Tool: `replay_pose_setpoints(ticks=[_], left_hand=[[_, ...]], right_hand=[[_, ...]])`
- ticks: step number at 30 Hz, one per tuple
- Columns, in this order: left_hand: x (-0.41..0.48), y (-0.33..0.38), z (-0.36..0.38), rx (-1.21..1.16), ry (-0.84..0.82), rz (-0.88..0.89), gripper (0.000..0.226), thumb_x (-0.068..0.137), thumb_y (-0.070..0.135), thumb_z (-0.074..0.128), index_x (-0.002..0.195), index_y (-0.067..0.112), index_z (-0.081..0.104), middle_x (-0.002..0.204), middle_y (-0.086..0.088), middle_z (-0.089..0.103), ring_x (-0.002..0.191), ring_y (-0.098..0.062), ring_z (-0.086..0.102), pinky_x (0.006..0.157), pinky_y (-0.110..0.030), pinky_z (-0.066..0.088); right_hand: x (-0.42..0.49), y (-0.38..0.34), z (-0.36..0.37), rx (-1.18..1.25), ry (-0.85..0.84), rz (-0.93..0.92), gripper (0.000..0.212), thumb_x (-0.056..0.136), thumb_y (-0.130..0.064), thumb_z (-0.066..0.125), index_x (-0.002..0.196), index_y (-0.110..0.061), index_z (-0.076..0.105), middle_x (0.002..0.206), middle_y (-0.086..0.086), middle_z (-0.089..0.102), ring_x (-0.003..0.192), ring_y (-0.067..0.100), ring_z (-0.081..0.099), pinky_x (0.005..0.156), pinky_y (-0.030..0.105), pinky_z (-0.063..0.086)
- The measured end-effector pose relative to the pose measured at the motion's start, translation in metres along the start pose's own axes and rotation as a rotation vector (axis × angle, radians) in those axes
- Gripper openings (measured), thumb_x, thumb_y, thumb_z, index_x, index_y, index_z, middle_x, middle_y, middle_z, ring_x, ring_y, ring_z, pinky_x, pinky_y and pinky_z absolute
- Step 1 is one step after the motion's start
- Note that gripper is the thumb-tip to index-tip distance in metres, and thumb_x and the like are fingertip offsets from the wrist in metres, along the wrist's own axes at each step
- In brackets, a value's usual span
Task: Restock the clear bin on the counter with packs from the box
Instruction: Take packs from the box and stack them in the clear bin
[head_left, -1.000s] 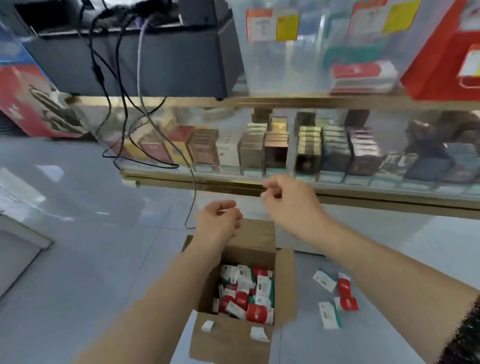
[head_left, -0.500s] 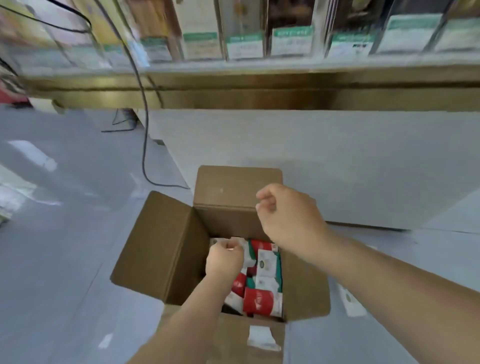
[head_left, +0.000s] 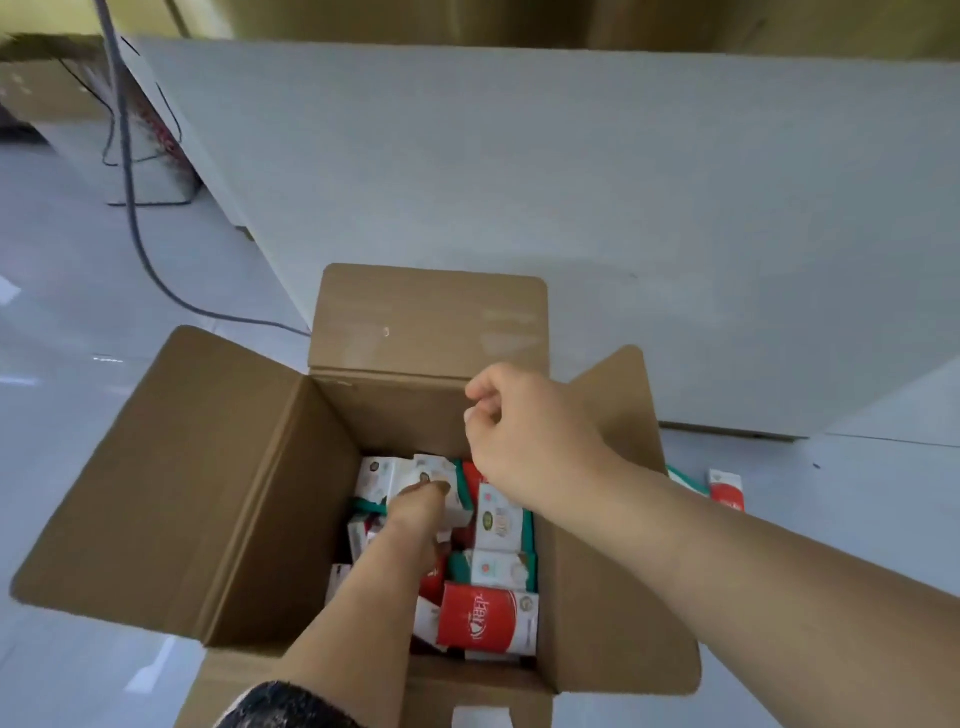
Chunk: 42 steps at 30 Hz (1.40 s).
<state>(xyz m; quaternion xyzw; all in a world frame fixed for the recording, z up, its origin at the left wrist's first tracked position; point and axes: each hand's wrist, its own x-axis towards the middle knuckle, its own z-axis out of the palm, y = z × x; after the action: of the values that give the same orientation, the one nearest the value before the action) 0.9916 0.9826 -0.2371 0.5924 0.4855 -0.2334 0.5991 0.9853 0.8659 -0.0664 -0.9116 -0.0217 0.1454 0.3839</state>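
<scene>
The cardboard box (head_left: 208, 467) stands open on the floor before the white counter front (head_left: 571, 182); the clear bin is out of view. Deep among its packs (head_left: 498, 525), the left hand (head_left: 413, 514) bends its fingers over a white pack (head_left: 436, 470), but a closed grip cannot be confirmed, so it should probably take hold squarely before lifting. The right hand (head_left: 530, 441) hovers above, clenched on nothing, and could open to gather more.

Soft even daylight, slight blur, wide-angle edge distortion.
</scene>
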Motion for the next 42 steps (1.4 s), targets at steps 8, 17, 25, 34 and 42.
replay_pose_setpoints(ticks=[8,17,25,34,42], left_hand=[[0.015,-0.001,0.002,-0.162,0.019,-0.023,0.036,0.087,0.017,0.064,0.117,0.0,0.052,0.113,-0.018,0.061,0.1,-0.033,0.06,0.087,-0.04,0.052],[-0.051,0.021,-0.04,-0.083,0.213,0.203,0.007,0.082,0.015,0.072,0.086,0.019,0.074,0.096,-0.011,0.071,0.087,-0.03,0.067,0.08,-0.036,0.056],[-0.16,0.065,-0.094,-0.189,0.152,0.29,0.011,0.085,0.005,0.068,0.083,0.015,0.072,0.092,-0.01,0.066,0.076,-0.022,0.065,0.064,-0.038,0.058],[-0.364,0.145,-0.137,-0.284,0.009,0.499,0.011,0.089,-0.001,0.061,0.08,0.006,0.063,0.097,-0.02,0.065,0.087,-0.036,0.066,0.052,-0.035,0.058],[-0.575,0.216,-0.168,-0.172,-0.061,0.738,0.007,0.093,0.009,0.058,0.094,0.008,0.064,0.08,-0.013,0.065,0.068,-0.024,0.064,0.046,-0.026,0.053]], right_hand=[[0.007,0.009,0.009,-0.031,-0.018,0.032,0.029,0.095,-0.023,0.045,0.123,-0.021,0.053,0.112,-0.002,0.062,0.104,0.016,0.058,0.091,0.035,0.05],[-0.019,-0.025,-0.008,-0.011,-0.017,0.069,0.025,0.096,-0.027,0.046,0.12,-0.023,0.051,0.11,-0.003,0.061,0.091,0.019,0.064,0.08,0.041,0.055],[-0.082,-0.083,-0.048,-0.03,-0.04,0.074,0.016,0.097,-0.028,0.046,0.113,-0.024,0.05,0.105,-0.006,0.062,0.09,0.01,0.06,0.078,0.037,0.056],[-0.161,-0.196,-0.15,-0.171,0.024,-0.107,0.034,0.096,-0.023,0.048,0.129,-0.027,0.046,0.128,-0.004,0.055,0.11,0.012,0.054,0.08,0.02,0.045],[-0.229,-0.321,-0.283,-0.332,0.175,-0.345,0.052,0.09,-0.023,0.055,0.138,-0.022,0.035,0.138,0.001,0.033,0.129,0.022,0.032,0.102,0.036,0.041]])
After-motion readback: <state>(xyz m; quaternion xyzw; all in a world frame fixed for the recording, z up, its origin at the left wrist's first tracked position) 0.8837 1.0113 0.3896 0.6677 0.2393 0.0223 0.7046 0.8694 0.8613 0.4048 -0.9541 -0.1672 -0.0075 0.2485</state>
